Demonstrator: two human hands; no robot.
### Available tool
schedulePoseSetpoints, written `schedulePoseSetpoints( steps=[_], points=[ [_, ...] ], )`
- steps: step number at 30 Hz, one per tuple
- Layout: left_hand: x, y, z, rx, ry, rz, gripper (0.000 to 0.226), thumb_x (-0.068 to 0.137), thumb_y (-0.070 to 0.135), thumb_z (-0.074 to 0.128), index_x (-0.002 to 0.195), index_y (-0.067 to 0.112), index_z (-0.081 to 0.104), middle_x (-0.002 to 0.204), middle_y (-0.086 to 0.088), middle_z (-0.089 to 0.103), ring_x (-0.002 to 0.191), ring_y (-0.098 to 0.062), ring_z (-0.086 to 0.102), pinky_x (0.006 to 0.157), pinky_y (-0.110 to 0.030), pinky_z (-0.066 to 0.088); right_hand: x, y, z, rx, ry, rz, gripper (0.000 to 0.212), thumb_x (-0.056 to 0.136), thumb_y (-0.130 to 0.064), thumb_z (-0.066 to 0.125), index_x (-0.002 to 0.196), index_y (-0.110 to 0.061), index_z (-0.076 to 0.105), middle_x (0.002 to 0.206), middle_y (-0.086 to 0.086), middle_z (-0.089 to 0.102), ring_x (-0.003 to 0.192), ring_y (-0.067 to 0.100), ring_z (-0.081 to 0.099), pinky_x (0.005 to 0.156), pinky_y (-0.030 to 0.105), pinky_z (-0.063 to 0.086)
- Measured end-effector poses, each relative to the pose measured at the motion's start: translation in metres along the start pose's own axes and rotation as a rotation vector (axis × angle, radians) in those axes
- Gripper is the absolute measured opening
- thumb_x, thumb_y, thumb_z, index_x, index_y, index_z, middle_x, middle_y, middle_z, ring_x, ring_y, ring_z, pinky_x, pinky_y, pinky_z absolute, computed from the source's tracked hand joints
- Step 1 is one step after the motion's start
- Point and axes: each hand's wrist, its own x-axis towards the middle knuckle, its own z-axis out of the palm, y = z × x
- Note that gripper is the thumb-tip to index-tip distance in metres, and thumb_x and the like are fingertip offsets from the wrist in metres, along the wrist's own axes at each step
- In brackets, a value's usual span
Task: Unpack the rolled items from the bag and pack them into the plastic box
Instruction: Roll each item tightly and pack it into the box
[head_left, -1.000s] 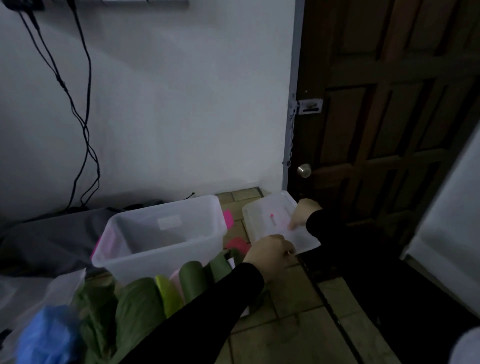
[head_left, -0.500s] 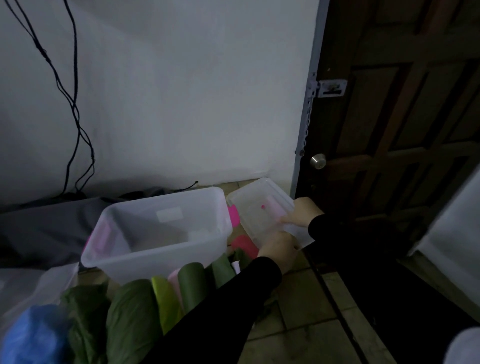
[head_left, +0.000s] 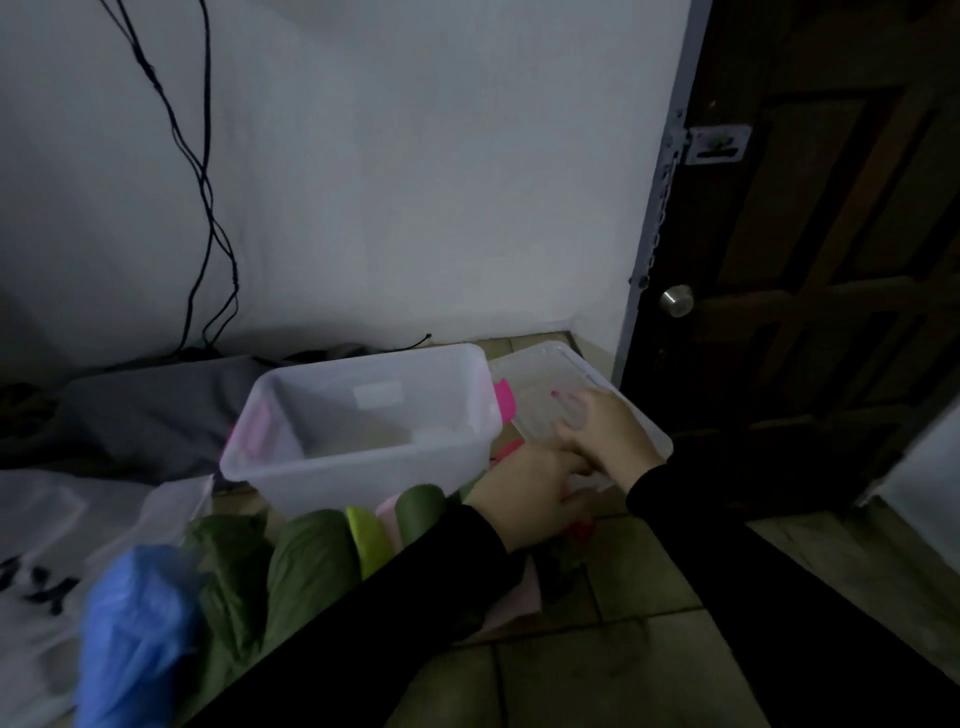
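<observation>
Your right hand (head_left: 608, 436) lies on the translucent plastic lid (head_left: 561, 400), which sits tilted on the tiled floor (head_left: 639, 587) in the corner by the dark wooden door (head_left: 831, 260). The fingers look spread over the lid's inner face, palm down, but the frame is dim and blurred, so I cannot tell whether they curl over its near edge or simply press on it. Your left hand (head_left: 524, 493) is just below and to the left of your right, touching it at the knuckles; its fingers bend towards the lid's near edge, and whether they actually pinch it is hidden.

Directly left of both hands stands the clear rectangular plastic box (head_left: 358, 431), open-topped, with a pink latch (head_left: 504, 402) on the side nearest your right hand. No rolled items can be made out inside it.

Under your left forearm, in its black sleeve (head_left: 363, 623), lie the rolled items: dark green rolls (head_left: 311, 551), a bright yellow-green roll (head_left: 369, 540) and a pale pink one (head_left: 387, 519), packed side by side against the box's near wall. Further left of that arm sits a crumpled blue plastic bag (head_left: 140, 634), and beyond it a white bag with dark lettering (head_left: 47, 561). Black cables (head_left: 208, 208) hang down the white wall (head_left: 415, 182) behind the box.
</observation>
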Motion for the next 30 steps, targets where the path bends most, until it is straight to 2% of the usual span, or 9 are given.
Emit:
schedulePoseSetpoints(
  steps=[3, 6, 9, 13, 17, 19, 24, 28, 30],
  points=[
    [-0.035, -0.005, -0.022, 0.074, 0.019, -0.005, 0.036, 0.088, 0.037, 0.061, 0.119, 0.021, 0.065, 0.129, 0.002, 0.056, 0.117, -0.014, 0.049, 0.103, -0.030, 0.042, -0.038, -0.033, -0.001, 0.123, -0.001, -0.020, 0.028, 0.089, -0.034, 0.059, 0.106, -0.013, 0.064, 0.101, 0.004, 0.066, 0.090, 0.018, 0.061, 0.078, 0.027, 0.046],
    [-0.064, -0.008, -0.039, 0.233, -0.100, -0.200, 0.067, 0.075, 0.065, 0.062, 0.132, 0.031, 0.050, 0.136, 0.006, 0.045, 0.121, -0.016, 0.042, 0.107, -0.033, 0.036, -0.073, -0.057, 0.005, 0.127, -0.100, -0.022, 0.022, 0.091, -0.034, 0.055, 0.087, -0.015, 0.064, 0.082, -0.001, 0.065, 0.080, 0.015, 0.061, 0.072, 0.029, 0.050],
    [-0.091, -0.016, -0.044, 0.325, -0.141, -0.289, 0.101, 0.051, 0.081, 0.066, 0.137, 0.037, 0.037, 0.137, 0.008, 0.038, 0.123, -0.018, 0.039, 0.109, -0.040, 0.032, -0.100, -0.074, 0.013, 0.124, -0.130, -0.072, 0.027, 0.090, -0.038, 0.053, 0.087, -0.013, 0.064, 0.082, 0.000, 0.064, 0.080, 0.018, 0.062, 0.072, 0.034, 0.053],
    [-0.121, -0.031, -0.045, 0.296, -0.244, -0.361, 0.128, 0.043, 0.076, 0.074, 0.146, 0.042, 0.007, 0.154, 0.006, 0.013, 0.140, -0.023, 0.022, 0.117, -0.049, 0.021, -0.117, -0.082, 0.023, 0.061, -0.264, -0.077, 0.031, 0.087, -0.039, 0.057, 0.098, -0.010, 0.062, 0.093, 0.005, 0.067, 0.084, 0.021, 0.064, 0.072, 0.034, 0.054],
    [-0.126, -0.033, -0.037, 0.259, -0.132, -0.345, 0.123, 0.049, 0.071, 0.074, 0.146, 0.041, 0.005, 0.144, 0.003, 0.021, 0.133, -0.023, 0.030, 0.112, -0.041, 0.031, -0.117, -0.077, 0.035, 0.041, -0.190, 0.011, 0.046, 0.086, -0.035, 0.061, 0.121, -0.007, 0.050, 0.114, 0.009, 0.059, 0.101, 0.025, 0.061, 0.080, 0.031, 0.051],
    [-0.129, -0.031, -0.037, 0.146, -0.068, -0.362, 0.122, 0.050, 0.067, 0.077, 0.144, 0.044, 0.005, 0.140, 0.004, 0.021, 0.128, -0.023, 0.035, 0.108, -0.035, 0.036, -0.115, -0.074, 0.038, 0.020, -0.185, 0.025, 0.044, 0.087, -0.035, 0.061, 0.120, -0.007, 0.053, 0.115, 0.010, 0.060, 0.101, 0.026, 0.061, 0.079, 0.031, 0.051],
    [-0.140, -0.027, -0.057, -0.199, 0.179, -0.321, 0.112, 0.052, 0.065, 0.079, 0.139, 0.053, 0.010, 0.139, 0.012, 0.021, 0.127, -0.013, 0.035, 0.101, -0.020, 0.035, -0.109, -0.080, 0.028, 0.135, -0.150, 0.002, 0.030, 0.094, -0.035, 0.051, 0.101, -0.008, 0.061, 0.096, 0.003, 0.063, 0.084, 0.020, 0.057, 0.070, 0.031, 0.044],
    [-0.144, -0.017, -0.080, -0.407, 0.366, -0.258, 0.093, 0.057, 0.070, 0.066, 0.137, 0.054, 0.021, 0.135, 0.009, 0.029, 0.127, -0.012, 0.037, 0.103, -0.024, 0.037, -0.111, -0.106, 0.006, 0.395, -0.121, 0.031, 0.036, 0.097, -0.042, 0.042, 0.097, -0.010, 0.058, 0.085, 0.013, 0.061, 0.071, 0.014, 0.053, 0.062, 0.028, 0.040],
    [-0.142, -0.014, -0.087, -0.471, 0.421, -0.231, 0.086, 0.060, 0.070, 0.063, 0.136, 0.053, 0.026, 0.134, 0.004, 0.034, 0.126, -0.014, 0.040, 0.105, -0.030, 0.039, -0.116, -0.120, -0.001, 0.470, -0.213, 0.012, 0.037, 0.098, -0.036, 0.043, 0.096, -0.003, 0.059, 0.081, 0.016, 0.062, 0.062, 0.013, 0.051, 0.058, 0.025, 0.039]
  ],
)
